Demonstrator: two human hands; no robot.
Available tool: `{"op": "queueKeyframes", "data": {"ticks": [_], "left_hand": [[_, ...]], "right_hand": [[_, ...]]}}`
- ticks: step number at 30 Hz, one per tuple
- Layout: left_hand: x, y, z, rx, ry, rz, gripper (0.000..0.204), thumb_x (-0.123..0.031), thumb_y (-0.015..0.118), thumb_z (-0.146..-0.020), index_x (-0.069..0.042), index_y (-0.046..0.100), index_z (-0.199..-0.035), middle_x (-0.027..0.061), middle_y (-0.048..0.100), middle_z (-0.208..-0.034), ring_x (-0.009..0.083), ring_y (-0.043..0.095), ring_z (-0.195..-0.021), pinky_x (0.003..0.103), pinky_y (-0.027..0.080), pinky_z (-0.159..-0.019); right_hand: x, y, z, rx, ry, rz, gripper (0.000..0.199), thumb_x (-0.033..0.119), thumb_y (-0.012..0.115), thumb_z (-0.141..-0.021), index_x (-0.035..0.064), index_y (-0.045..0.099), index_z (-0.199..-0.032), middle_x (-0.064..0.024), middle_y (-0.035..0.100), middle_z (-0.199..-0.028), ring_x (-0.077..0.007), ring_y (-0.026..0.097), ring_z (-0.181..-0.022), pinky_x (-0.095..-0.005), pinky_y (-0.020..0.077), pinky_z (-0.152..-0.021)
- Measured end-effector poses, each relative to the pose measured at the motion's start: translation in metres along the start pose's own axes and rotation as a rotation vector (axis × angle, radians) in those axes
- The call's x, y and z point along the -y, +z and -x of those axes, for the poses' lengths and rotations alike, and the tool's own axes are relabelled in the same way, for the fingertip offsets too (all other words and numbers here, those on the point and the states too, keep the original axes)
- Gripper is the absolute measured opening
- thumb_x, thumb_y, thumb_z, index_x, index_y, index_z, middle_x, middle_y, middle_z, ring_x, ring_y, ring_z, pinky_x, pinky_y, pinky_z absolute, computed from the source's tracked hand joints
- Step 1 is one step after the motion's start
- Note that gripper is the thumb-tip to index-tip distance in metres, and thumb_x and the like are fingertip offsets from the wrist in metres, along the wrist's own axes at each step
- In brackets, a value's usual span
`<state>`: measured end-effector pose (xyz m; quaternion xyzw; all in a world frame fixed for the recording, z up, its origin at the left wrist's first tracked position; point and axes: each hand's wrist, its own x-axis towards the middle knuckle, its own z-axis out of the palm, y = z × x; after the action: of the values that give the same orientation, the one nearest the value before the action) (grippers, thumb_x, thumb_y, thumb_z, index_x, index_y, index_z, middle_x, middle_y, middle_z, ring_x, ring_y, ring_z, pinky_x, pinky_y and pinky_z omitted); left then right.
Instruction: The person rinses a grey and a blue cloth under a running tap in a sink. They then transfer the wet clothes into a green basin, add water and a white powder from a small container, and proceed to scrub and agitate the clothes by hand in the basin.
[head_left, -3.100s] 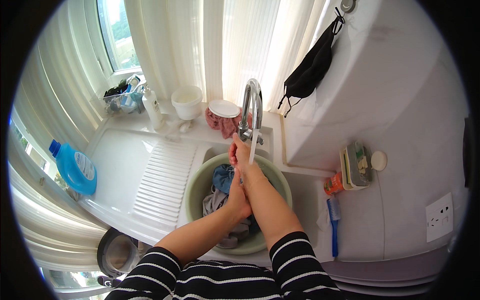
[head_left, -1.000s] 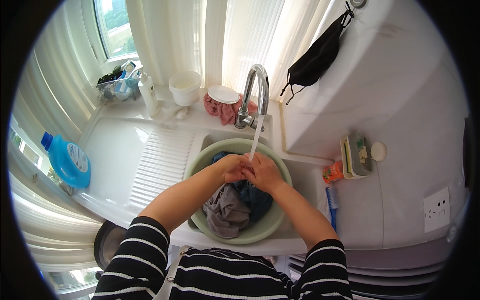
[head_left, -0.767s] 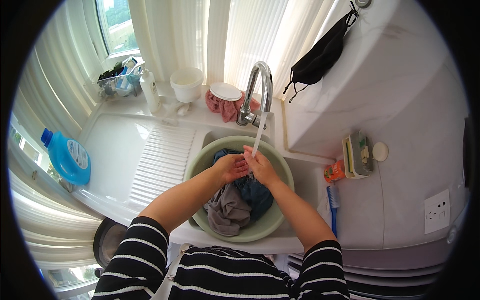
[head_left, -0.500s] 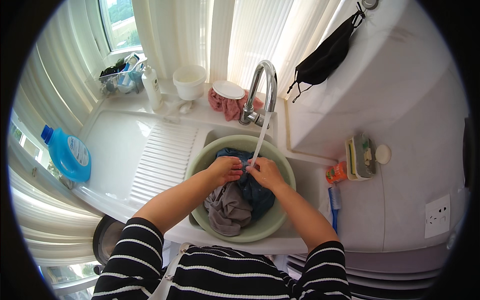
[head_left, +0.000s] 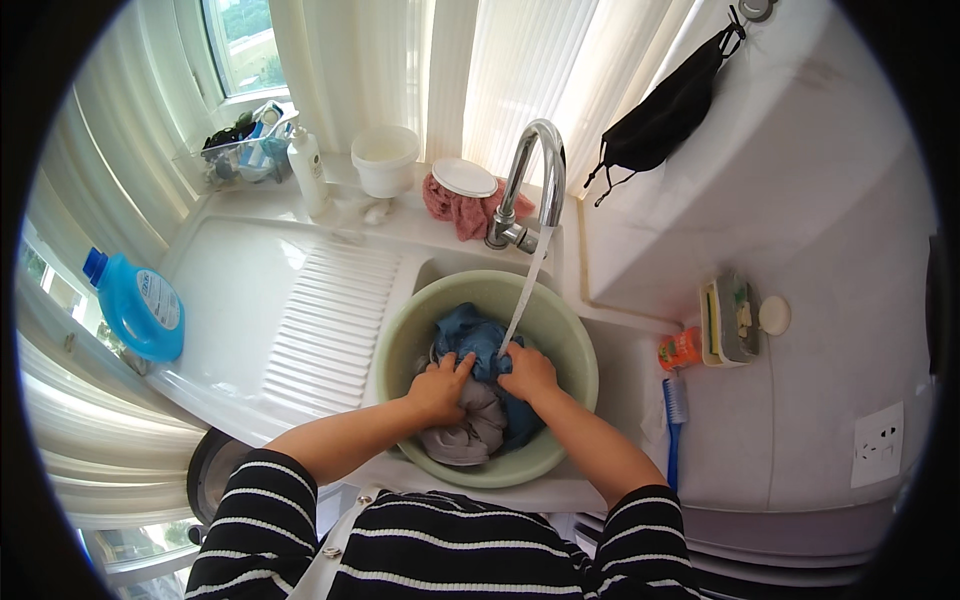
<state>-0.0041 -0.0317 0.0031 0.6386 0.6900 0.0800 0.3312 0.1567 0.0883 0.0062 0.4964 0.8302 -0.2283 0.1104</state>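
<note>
Tall curved chrome faucet [head_left: 514, 180] stands straight ahead of my right grip [head_left: 528, 373]; its white water stream [head_left: 527, 287] drops just beside those fingertips, between both grips. Further right: orange container [head_left: 681, 348] and blue-handled, pale-bristled brush [head_left: 675, 428] on the surface. Black cloth face mask [head_left: 665, 110] hangs on the wall, far ahead and right. Left of my left grip [head_left: 437, 390]: white ridged washboard [head_left: 330, 330], then blue plastic bottle [head_left: 140, 312] with darker cap.

Undersides of both grips hidden. Left has fingers spread on the fabric, right has fingers bent against it; can't tell if either is pinching any. Basin bottom covered by cloth, contents of the clear bin jumbled.

Containers: pale green round basin [head_left: 575, 345] surrounds both grips. In it, crumpled blue cloth [head_left: 470, 325] sits at the fingertips and between the grips; crumpled grey cloth [head_left: 465, 437] sits under and nearer me than the left one. Ahead-left of the left grip: white round tub [head_left: 386, 181]; farther left, clear plastic bin [head_left: 219, 172] with blue, white and black items.
</note>
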Motion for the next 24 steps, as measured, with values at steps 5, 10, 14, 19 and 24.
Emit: {"op": "queueKeyframes", "data": {"ticks": [5,10,14,19,24], "left_hand": [[0.018,-0.016,-0.001,-0.200,0.038,0.083,0.061,-0.010,0.065,-0.062,-0.018,0.056,-0.121,0.0098,0.053,-0.119,0.0313,0.056,-0.104,0.041,0.048,-0.086],[-0.002,-0.018,-0.006,-0.547,0.106,0.237,0.054,-0.007,0.063,-0.063,-0.017,0.060,-0.115,0.0076,0.051,-0.122,0.0298,0.054,-0.109,0.040,0.047,-0.086],[-0.010,-0.009,-0.001,-0.432,0.143,0.065,0.075,-0.033,0.072,-0.065,-0.019,0.044,-0.133,0.0178,0.030,-0.142,0.0425,0.032,-0.127,0.053,0.040,-0.094],[-0.013,-0.015,0.004,-0.247,0.118,-0.086,0.088,-0.049,0.073,-0.064,-0.016,0.038,-0.137,0.0201,0.024,-0.145,0.0449,0.020,-0.132,0.064,0.024,-0.100],[0.001,-0.024,0.002,-0.464,0.234,0.064,0.068,-0.037,0.073,-0.069,-0.010,0.049,-0.126,0.0206,0.035,-0.137,0.0429,0.028,-0.128,0.056,0.028,-0.102]], "right_hand": [[0.010,-0.075,0.023,-0.051,0.019,-0.149,0.046,0.029,0.063,-0.063,0.0081,0.062,-0.103,-0.0200,0.065,-0.094,-0.0358,0.061,-0.090,-0.0414,0.0486,-0.081],[-0.001,-0.083,0.042,0.100,-0.049,-0.174,0.049,0.036,0.069,-0.065,0.0072,0.062,-0.104,-0.0185,0.059,-0.114,-0.0331,0.056,-0.104,-0.0402,0.0447,-0.086],[-0.007,-0.091,0.025,0.175,-0.218,-0.234,0.055,0.040,0.070,-0.072,0.0080,0.060,-0.116,-0.0226,0.053,-0.120,-0.0326,0.052,-0.110,-0.0384,0.0428,-0.093],[-0.003,-0.084,-0.060,-0.418,0.016,-0.899,0.042,0.022,0.060,-0.083,-0.0022,0.056,-0.116,-0.0150,0.062,-0.108,-0.0215,0.059,-0.095,-0.0344,0.0470,-0.083],[-0.011,-0.077,-0.133,-0.256,0.046,-1.323,0.032,0.013,0.055,-0.081,-0.0025,0.057,-0.109,-0.0087,0.059,-0.089,-0.0191,0.055,-0.083,-0.0305,0.0443,-0.075]]}}
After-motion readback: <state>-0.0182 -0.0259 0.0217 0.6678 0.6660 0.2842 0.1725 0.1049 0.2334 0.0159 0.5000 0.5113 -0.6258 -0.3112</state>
